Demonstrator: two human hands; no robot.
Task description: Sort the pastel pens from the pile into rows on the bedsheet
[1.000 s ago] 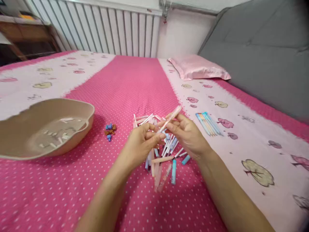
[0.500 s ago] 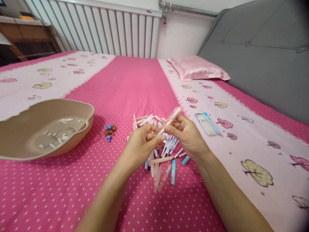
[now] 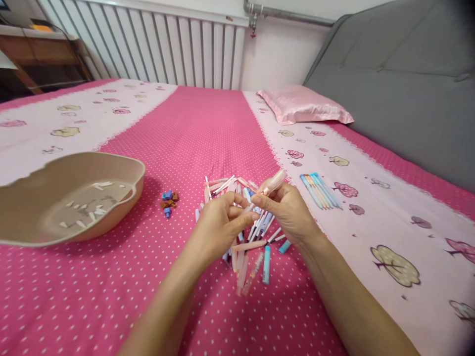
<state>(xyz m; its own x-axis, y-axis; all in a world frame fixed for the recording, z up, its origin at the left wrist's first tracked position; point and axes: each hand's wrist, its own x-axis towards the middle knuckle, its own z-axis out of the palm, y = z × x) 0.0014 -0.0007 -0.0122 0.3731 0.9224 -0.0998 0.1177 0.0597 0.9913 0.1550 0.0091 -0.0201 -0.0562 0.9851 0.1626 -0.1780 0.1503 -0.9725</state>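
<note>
A pale pink pen barrel (image 3: 273, 183) slants up out of my right hand (image 3: 287, 207), which is closed round it with thumb and fingers. My left hand (image 3: 228, 217) pinches a thin white end (image 3: 250, 207) just below the barrel; whether the two are joined is hidden by the fingers. Under both hands lies a loose pile of pen parts: white refills with dark ends (image 3: 256, 225), pink barrels (image 3: 249, 245), clear pink caps (image 3: 254, 273) and a blue barrel piece (image 3: 266, 265). My hands cover part of this pile.
Left of the pile are small brown and blue pieces (image 3: 168, 197). Farther left, a beige basin (image 3: 122, 160) holds small white pieces. A row of blue and orange pens (image 3: 319, 190) lies on the right. A pink pillow (image 3: 304, 105) rests near the grey headboard (image 3: 393, 74).
The pink barrel has shifted slightly right and turned in my right hand. My left hand has moved a little right, still pinching the lower end.
</note>
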